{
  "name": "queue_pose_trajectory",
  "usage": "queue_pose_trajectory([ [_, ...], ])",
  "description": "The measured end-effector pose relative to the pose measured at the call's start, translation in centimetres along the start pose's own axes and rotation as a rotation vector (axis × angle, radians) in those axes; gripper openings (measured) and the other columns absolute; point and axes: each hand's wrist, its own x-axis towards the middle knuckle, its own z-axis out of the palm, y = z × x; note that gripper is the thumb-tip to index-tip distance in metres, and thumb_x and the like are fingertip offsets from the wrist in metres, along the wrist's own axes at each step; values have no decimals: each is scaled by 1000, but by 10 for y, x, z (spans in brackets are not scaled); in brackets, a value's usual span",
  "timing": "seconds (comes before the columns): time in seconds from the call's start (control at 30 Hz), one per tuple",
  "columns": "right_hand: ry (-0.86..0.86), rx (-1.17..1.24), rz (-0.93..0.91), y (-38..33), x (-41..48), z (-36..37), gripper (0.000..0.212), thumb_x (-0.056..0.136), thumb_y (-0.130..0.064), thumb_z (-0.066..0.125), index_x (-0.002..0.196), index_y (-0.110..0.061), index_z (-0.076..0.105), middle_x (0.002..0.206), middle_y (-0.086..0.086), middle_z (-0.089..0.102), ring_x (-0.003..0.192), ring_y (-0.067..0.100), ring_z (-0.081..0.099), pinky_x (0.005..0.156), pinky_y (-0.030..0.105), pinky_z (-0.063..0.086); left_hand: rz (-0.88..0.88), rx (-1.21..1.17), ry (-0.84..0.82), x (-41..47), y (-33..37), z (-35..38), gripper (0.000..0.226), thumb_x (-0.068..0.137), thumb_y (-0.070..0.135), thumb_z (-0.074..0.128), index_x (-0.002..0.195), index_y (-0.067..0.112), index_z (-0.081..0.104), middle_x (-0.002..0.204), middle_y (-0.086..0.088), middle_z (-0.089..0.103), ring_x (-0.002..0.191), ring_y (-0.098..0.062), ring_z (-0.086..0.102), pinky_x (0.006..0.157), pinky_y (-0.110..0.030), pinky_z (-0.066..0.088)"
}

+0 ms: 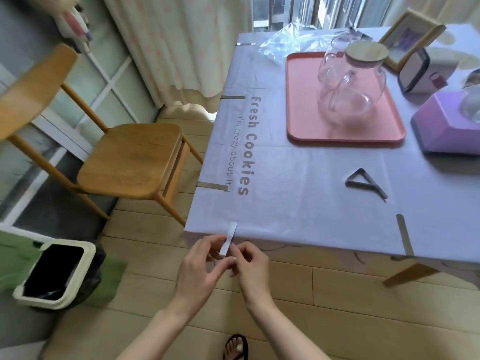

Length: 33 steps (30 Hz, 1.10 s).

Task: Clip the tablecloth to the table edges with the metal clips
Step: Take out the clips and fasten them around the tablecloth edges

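Most of the clipping looks done: three metal clips sit along the table's side edge, the nearest [212, 186] up and to the left of the fingers, the middle one [233, 97] and the far one [245, 44] further beyond. Another clip [404, 233] grips the near edge well off to the right of the fingers. One spare clip [366, 184] lies loose on the tablecloth [298, 193], above and right of the fingers, so at least that one seems left to fit.

The clip in hand [229, 239] is half over the near edge of the table, close to the corner. The left hand [201, 268] and right hand [250, 266] meet at its lower end, fingertips [228, 261] pinched together on the metal, apparently pushing it on. I judge it not yet fully seated.
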Motion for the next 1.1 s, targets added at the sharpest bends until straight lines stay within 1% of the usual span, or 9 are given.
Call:
queue_pose_trajectory([
  [0.1,-45,71,-6,4,4,1,18,88,-8,61,74,3,64,51,-3,58,45,10,46,45,19,38,177,215,109,2,-7,1,40,78,49,62,106,21,63,98,7,57,90,-6,51,78,-18,42],
  [0.17,-75,100,-22,8,6,1,14,89,-9,59,80,-2,67,53,-2,58,45,13,45,43,20,37,272,324,171,6,-12,-1,41,78,50,61,107,22,64,111,5,55,102,-5,46,89,-20,35],
  [0.3,-121,161,-63,15,10,0,12,91,-12,60,85,-10,70,56,6,52,43,14,43,42,20,37,410,322,88,14,-21,0,50,88,51,51,118,12,62,129,1,57,127,-12,47,111,-38,30],
  [0.4,-153,232,-76,19,13,-1,10,89,-12,61,90,-13,71,51,3,53,41,15,44,40,21,37,463,291,114,17,-28,6,54,91,52,46,117,8,63,121,0,62,121,-12,53,106,-44,38],
  [0.53,-188,273,-109,24,14,-2,11,89,-11,61,94,-14,71,51,0,56,38,12,45,40,21,38,525,267,159,24,-33,7,54,88,55,48,110,9,66,115,2,64,113,-12,58,105,-42,40],
  [0.9,-179,246,-340,42,24,-12,15,86,-12,64,73,-8,69,54,5,63,39,14,49,37,20,37,762,580,24,37,-36,-14,55,82,55,61,116,12,64,126,5,60,111,-16,60,83,-39,53],
  [0.97,-82,66,-602,58,25,-17,11,88,-19,64,79,-17,70,58,2,64,45,10,55,41,21,41,796,593,39,39,-37,-14,53,82,54,62,116,12,64,124,4,62,109,-16,61,81,-40,54],
  [1.03,118,-254,-1063,71,28,-26,10,86,-22,64,92,-22,71,67,-7,63,54,7,55,49,23,45,822,588,58,40,-38,-12,52,83,53,62,115,12,64,122,3,63,107,-18,62,81,-40,54],
  [1.1,288,-525,-1471,73,35,-39,16,82,-17,66,96,-15,73,79,-1,66,68,16,56,62,26,47,852,596,87,40,-40,-9,51,84,53,60,113,12,65,121,3,63,105,-18,63,80,-40,54],
])
